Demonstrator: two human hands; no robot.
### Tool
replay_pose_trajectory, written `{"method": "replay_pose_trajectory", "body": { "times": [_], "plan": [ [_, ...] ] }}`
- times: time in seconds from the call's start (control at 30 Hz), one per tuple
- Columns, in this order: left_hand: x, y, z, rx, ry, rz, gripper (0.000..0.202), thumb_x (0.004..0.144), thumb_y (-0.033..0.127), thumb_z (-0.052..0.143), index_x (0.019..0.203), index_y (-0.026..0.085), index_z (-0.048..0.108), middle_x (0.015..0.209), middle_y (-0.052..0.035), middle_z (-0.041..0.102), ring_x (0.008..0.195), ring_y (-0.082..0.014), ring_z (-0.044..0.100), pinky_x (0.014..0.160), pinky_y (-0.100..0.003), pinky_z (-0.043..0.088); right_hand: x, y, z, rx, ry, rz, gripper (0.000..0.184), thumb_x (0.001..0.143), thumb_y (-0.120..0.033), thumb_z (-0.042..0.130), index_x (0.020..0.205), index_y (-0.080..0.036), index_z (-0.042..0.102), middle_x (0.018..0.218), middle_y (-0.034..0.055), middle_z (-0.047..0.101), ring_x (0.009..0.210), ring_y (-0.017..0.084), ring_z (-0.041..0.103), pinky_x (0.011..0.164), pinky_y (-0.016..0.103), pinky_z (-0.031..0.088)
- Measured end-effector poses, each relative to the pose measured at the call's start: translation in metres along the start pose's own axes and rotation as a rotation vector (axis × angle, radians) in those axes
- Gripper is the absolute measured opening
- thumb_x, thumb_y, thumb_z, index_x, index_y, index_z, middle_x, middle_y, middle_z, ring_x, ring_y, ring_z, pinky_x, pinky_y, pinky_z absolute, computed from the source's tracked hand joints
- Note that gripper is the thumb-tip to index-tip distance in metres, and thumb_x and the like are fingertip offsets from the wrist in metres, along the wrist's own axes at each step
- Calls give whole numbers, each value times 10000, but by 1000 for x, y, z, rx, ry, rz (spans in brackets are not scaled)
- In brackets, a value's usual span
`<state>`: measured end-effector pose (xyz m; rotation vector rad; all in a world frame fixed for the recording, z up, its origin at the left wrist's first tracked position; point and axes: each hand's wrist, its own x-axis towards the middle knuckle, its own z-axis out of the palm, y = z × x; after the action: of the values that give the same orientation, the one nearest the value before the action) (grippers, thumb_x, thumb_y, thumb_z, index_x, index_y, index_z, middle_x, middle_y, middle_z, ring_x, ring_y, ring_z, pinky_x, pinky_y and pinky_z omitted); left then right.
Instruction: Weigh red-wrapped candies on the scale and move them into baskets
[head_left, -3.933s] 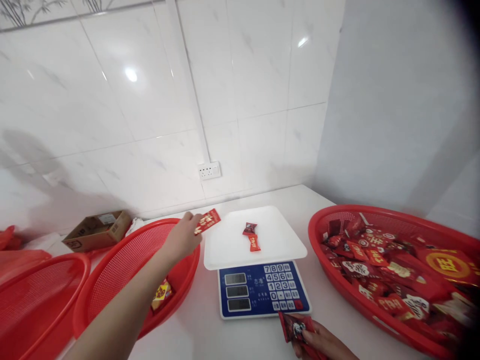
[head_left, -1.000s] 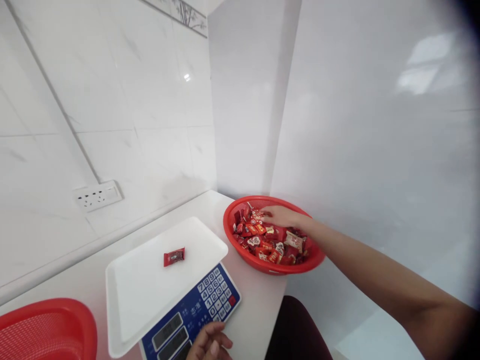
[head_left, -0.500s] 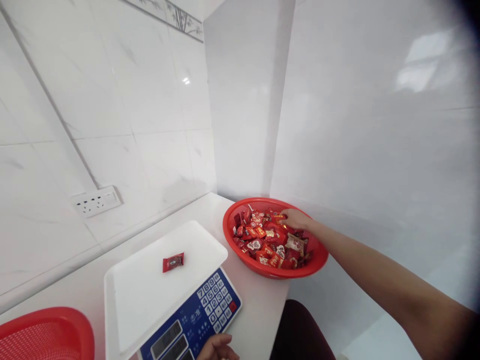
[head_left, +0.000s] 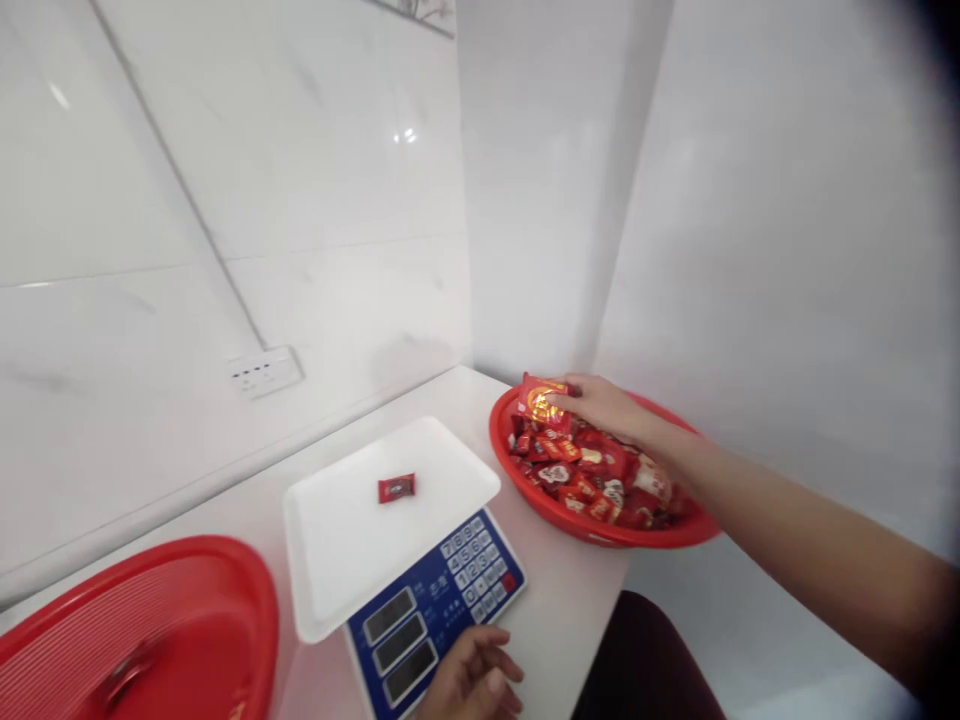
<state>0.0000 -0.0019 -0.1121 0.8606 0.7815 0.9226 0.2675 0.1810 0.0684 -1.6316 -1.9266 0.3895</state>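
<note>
My right hand [head_left: 606,406] grips a red candy packet [head_left: 541,402] with gold print, pinched between thumb and fingers. It holds the packet just above the left back part of a red basket [head_left: 570,522] heaped with wrapped candies [head_left: 592,460], mostly red. My left hand [head_left: 474,676] is at the bottom, beside the front edge of a digital scale [head_left: 420,575]. Its fingers are loosely bent and apart, with nothing in them. On the scale's white tray [head_left: 337,550] lies one small dark-red wrapped candy [head_left: 396,487].
Another red basket [head_left: 259,600] stands at the lower left, with a blurred small wrapped item [head_left: 127,675] inside. A tiled wall with a power socket [head_left: 266,372] rises behind the white table [head_left: 551,590]. A grey-white wall borders the right side.
My right hand has lifted the red candy packet out of the heap. My left hand shows more fully beside the scale. The view has shifted left, bringing more of the left basket into sight.
</note>
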Motion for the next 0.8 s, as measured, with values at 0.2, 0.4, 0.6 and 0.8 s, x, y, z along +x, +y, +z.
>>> {"method": "replay_pose_trajectory", "body": {
  "times": [0.2, 0.4, 0.6, 0.8],
  "plan": [
    [-8, 9, 6, 14, -17, 35, 504, 625, 501, 725, 975, 168, 582, 823, -45, 630, 629, -114, 593, 573, -250, 431, 8, -64, 71, 124, -164, -190, 366, 770, -268, 582, 1118, -156, 586, 1085, 89, 657, 923, 213, 608, 794, 302, 461],
    [-8, 6, 6, 21, -15, 68, 499, 638, 484, 722, 985, 153, 585, 818, -51, 635, 628, -119, 600, 578, -257, 436, 12, -102, 125, 119, -332, -261, 263, 783, -239, 551, 1017, -169, 649, 1001, 84, 693, 841, 213, 637, 697, 297, 497],
    [-9, 6, 7, 18, -36, 74, 483, 652, 460, 721, 994, 148, 584, 840, -57, 633, 647, -118, 600, 591, -257, 435, 4, -104, 123, 86, -332, -313, 350, 813, -250, 518, 1149, -184, 590, 1205, 81, 609, 1036, 230, 582, 889, 355, 458],
    [-9, 6, 5, 18, -73, 55, 510, 652, 478, 717, 1010, 146, 567, 850, -54, 622, 659, -111, 595, 599, -255, 434, 5, -44, 57, -52, -262, -240, 355, 814, -305, 479, 1133, -195, 591, 1162, 89, 632, 1041, 259, 587, 914, 400, 450]
  ]
}}
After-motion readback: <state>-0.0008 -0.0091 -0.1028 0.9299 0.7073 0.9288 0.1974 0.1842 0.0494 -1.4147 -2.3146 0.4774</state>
